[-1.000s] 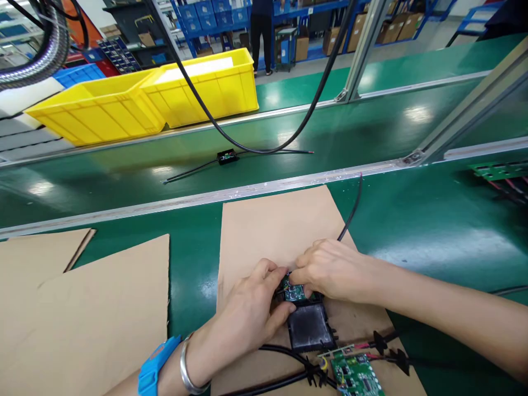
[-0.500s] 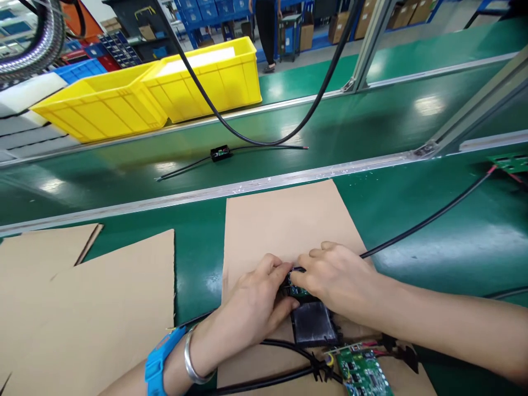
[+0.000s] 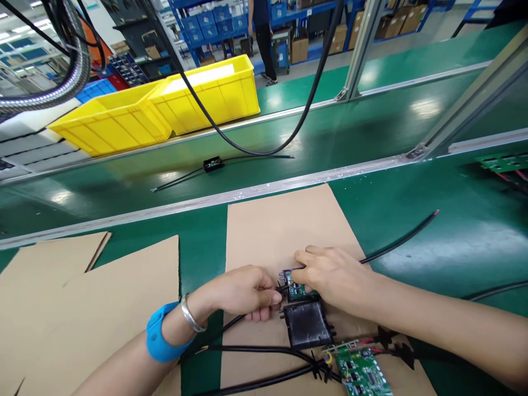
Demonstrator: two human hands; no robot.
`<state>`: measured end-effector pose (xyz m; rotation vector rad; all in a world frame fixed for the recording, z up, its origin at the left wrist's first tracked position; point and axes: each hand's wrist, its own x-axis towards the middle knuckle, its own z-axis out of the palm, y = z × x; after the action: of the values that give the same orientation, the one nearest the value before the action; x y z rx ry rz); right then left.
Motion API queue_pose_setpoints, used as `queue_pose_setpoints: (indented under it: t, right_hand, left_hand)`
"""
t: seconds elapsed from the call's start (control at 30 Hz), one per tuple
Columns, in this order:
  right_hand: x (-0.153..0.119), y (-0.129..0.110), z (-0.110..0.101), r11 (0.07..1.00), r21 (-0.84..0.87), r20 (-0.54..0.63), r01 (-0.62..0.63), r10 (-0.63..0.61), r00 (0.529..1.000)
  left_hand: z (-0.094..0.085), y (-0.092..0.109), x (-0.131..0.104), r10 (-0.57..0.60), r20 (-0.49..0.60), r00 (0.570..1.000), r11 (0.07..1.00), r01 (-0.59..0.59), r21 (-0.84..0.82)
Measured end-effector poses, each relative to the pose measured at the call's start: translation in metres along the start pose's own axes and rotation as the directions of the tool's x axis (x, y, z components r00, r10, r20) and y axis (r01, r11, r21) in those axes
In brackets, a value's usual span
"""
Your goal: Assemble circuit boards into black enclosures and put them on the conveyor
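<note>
My left hand (image 3: 251, 291) pinches a black cable (image 3: 233, 323) just left of a small green circuit board (image 3: 297, 290) in a black housing. The fingers of my right hand (image 3: 330, 275) press on that board's right part, covering some of it; the same side has a black cable (image 3: 404, 239) running out to the right. Directly below the board lies a black rectangular cover (image 3: 307, 324). A larger green circuit board (image 3: 365, 371) with red and black wires rests at the lower right of the cardboard sheet (image 3: 280, 225).
Cardboard pieces (image 3: 124, 308) lie at the left. Behind a metal rail (image 3: 198, 202) are a small wired module (image 3: 213, 163) and yellow bins (image 3: 210, 99). A thick black cable (image 3: 247, 149) hangs in a loop. Another board (image 3: 505, 162) sits far right; a person (image 3: 264, 44) stands in the background.
My left hand has moved from the small board's edge to the cable at its left. The right-hand cable's red-tipped end has come away from the far-right board. The view has shifted slightly.
</note>
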<state>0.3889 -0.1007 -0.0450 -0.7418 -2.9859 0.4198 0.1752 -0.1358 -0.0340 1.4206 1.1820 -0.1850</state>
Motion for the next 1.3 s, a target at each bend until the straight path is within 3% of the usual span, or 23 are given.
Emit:
queue_pose_setpoints:
  t: [0.07,0.13,0.17,0.23,0.27,0.3,0.37,0.43,0.57,0.7,0.8,0.97,1.03,1.07,1.13,1.23,1.3]
  right_hand:
    - [0.0,0.0,0.001,1.0,-0.002,0.009,0.006,-0.006,1.0]
    - [0.0,0.0,0.001,1.0,0.008,0.019,0.004,-0.004,1.0]
    - [0.0,0.0,0.001,1.0,0.014,0.017,0.002,-0.003,1.0]
    - [0.001,0.0,0.002,1.0,0.022,-0.003,0.002,-0.002,1.0]
    - [0.001,0.0,0.002,1.0,0.021,-0.013,0.004,-0.003,1.0]
    - [0.002,0.0,0.003,1.0,0.017,-0.02,0.004,-0.004,1.0]
    - [0.003,0.0,0.003,1.0,0.007,-0.019,0.001,-0.001,1.0]
    - [0.004,-0.001,0.003,1.0,0.002,-0.027,-0.002,0.002,1.0]
    - [0.004,-0.003,0.0,1.0,0.008,-0.046,-0.019,0.02,0.999]
    - [0.003,-0.003,-0.001,0.999,0.026,-0.035,-0.044,0.045,0.998]
    - [0.003,-0.002,0.003,1.0,0.027,-0.1,-0.013,0.015,0.995]
    - [0.003,0.0,0.009,0.997,0.07,-0.115,0.042,-0.034,0.993]
    - [0.001,0.0,0.009,0.997,0.071,-0.104,0.029,-0.021,0.994]
    - [0.001,0.0,0.009,0.997,0.072,-0.104,0.022,-0.014,0.994]
    - [0.0,0.0,0.008,0.997,0.075,-0.11,0.022,-0.014,0.994]
    - [0.0,-0.001,0.006,0.997,0.076,-0.096,0.028,-0.02,0.995]
    - [0.002,-0.002,0.006,0.997,0.075,-0.083,0.021,-0.015,0.996]
  left_hand:
    - [0.001,0.001,0.002,-0.036,0.028,0.999,0.997,0.037,-0.061]
    - [0.01,0.004,0.0,-0.013,-0.147,0.989,0.999,0.019,0.038]
    - [0.016,0.005,-0.002,0.05,-0.269,0.962,0.987,-0.006,0.161]
    - [0.031,0.004,-0.006,0.275,-0.458,0.845,0.876,-0.023,0.482]
    - [0.037,0.002,-0.007,0.4,-0.489,0.775,0.778,-0.006,0.628]
    - [0.043,-0.001,-0.008,0.499,-0.48,0.722,0.677,0.022,0.736]
    - [0.05,-0.007,-0.008,0.593,-0.436,0.677,0.524,0.086,0.847]
    - [0.055,-0.012,-0.005,0.624,-0.389,0.677,0.394,0.157,0.906]
    - [0.069,-0.007,0.0,0.572,-0.37,0.732,0.183,0.326,0.927]
    - [0.088,-0.002,0.004,0.469,-0.452,0.759,0.084,0.471,0.878]
    - [0.092,-0.006,0.004,0.462,-0.494,0.736,0.186,0.464,0.866]
    - [0.065,-0.009,-0.002,0.459,-0.538,0.707,0.568,0.232,0.79]
    - [0.057,-0.008,-0.004,0.445,-0.548,0.708,0.627,0.19,0.755]
    - [0.055,-0.008,-0.005,0.451,-0.542,0.709,0.615,0.193,0.765]
    - [0.058,-0.008,-0.005,0.495,-0.49,0.718,0.503,0.223,0.835]
    - [0.072,-0.008,-0.003,0.57,-0.359,0.739,0.209,0.293,0.933]
    - [0.079,-0.007,-0.002,0.596,-0.3,0.745,0.059,0.333,0.941]
